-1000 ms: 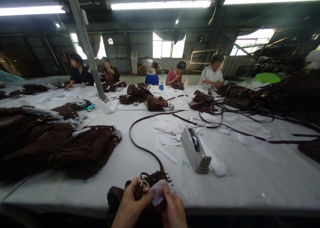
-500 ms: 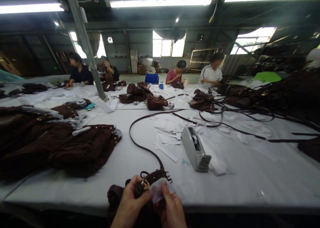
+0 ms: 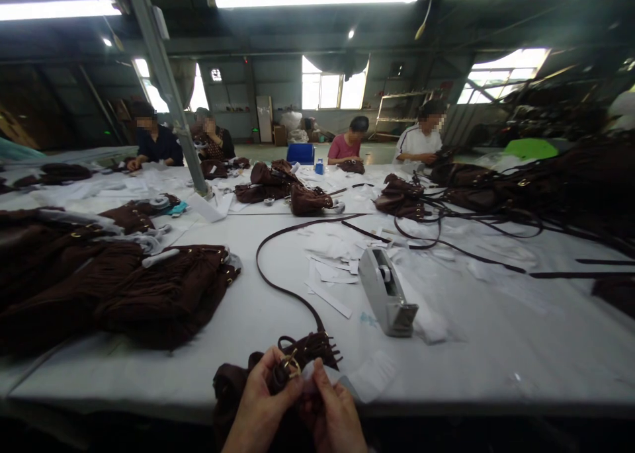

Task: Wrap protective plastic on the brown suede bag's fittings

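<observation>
At the table's front edge lies a dark brown bag (image 3: 231,383) with fringe and a long strap (image 3: 278,282) that curves away over the table. My left hand (image 3: 265,393) is closed on a part of the bag beside its gold-coloured ring (image 3: 292,364). Close on its right, my right hand (image 3: 333,407) pinches a thin, whitish translucent wrapping sheet (image 3: 327,375) against the bag. The sheet stretches out to the right of my fingers. Both hands hide much of the bag's near side.
A grey tape dispenser (image 3: 387,294) stands ahead to the right, near loose paper strips (image 3: 330,297). Brown bags (image 3: 169,301) are piled on the left, and more bags (image 3: 496,192) with straps lie at right. Several people sit across the white table (image 3: 471,367).
My right hand has shifted slightly, and the whitish sheet now spreads flatter toward the right. Across the table, the person in red has lowered a hand to a bag.
</observation>
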The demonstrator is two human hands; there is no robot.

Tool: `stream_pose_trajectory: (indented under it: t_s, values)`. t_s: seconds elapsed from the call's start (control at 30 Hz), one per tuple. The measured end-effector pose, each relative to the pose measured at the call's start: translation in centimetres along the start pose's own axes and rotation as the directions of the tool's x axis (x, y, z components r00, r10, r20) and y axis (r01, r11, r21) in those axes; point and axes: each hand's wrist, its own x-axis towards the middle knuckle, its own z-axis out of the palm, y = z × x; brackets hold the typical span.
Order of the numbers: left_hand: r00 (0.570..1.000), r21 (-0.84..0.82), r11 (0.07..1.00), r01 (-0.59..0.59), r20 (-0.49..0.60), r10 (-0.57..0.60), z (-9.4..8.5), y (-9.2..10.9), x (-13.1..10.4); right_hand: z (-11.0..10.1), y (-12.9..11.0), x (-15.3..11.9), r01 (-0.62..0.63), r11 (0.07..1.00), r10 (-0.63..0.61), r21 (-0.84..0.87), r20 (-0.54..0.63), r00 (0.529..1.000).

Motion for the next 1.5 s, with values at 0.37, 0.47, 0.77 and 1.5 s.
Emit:
stream_pose_trajectory:
  t_s: [0.37,0.47,0.77,1.5]
  values:
    - [1.0,0.033,0.999,0.002,-0.017,-0.001,-0.4,-0.1,0.2,-2.2,1.0,0.9,0.141,0.967,-0.13,-0.214,0.063,0.989]
    - [1.0,-0.004,1.0,0.009,-0.028,-0.009,-0.5,-0.1,0.2,-1.8,0.5,0.5,0.115,0.98,-0.11,-0.162,0.041,0.993]
    - [0.995,0.09,0.994,-0.056,-0.079,0.063,0.1,-0.4,0.1,-1.3,-0.2,0.3,0.154,0.987,-0.157,-0.044,-0.071,0.985]
    - [0.978,0.05,0.994,0.095,0.184,-0.102,-2.1,1.5,0.0,-1.1,-1.8,0.0,0.125,0.99,-0.118,0.067,-0.092,0.989]
